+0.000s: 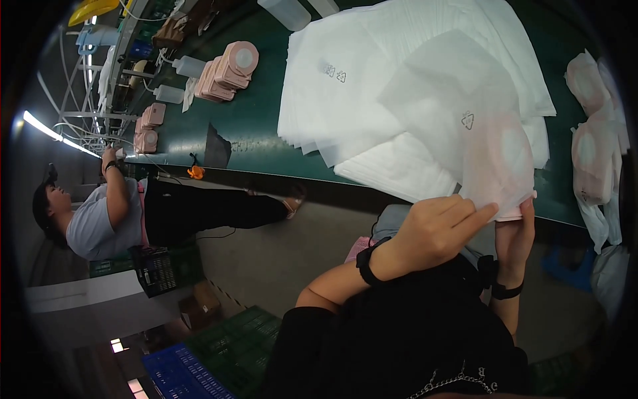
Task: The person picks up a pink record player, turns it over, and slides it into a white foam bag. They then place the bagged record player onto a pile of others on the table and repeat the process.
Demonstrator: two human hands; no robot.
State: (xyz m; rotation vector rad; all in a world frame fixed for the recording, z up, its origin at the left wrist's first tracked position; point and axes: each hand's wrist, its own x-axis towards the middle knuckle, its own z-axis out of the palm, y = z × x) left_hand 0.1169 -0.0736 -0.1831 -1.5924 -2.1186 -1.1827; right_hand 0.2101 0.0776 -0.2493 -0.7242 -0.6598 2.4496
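At the table's near edge, my left hand is closed, pinching the open edge of a thin, frosted plastic bag. My right hand grips the lower end of a pink device with a round pale face. Most of that device sits inside the bag and shows through the film; its bottom edge sticks out by my right fingers. Beneath and beyond the bag spreads a stack of flat white plastic bags.
Bagged pink devices lie on the right of the green table. More pink devices stand in rows at the left, near squeeze bottles. A co-worker stands farther left. Green crates and a blue crate are on the floor.
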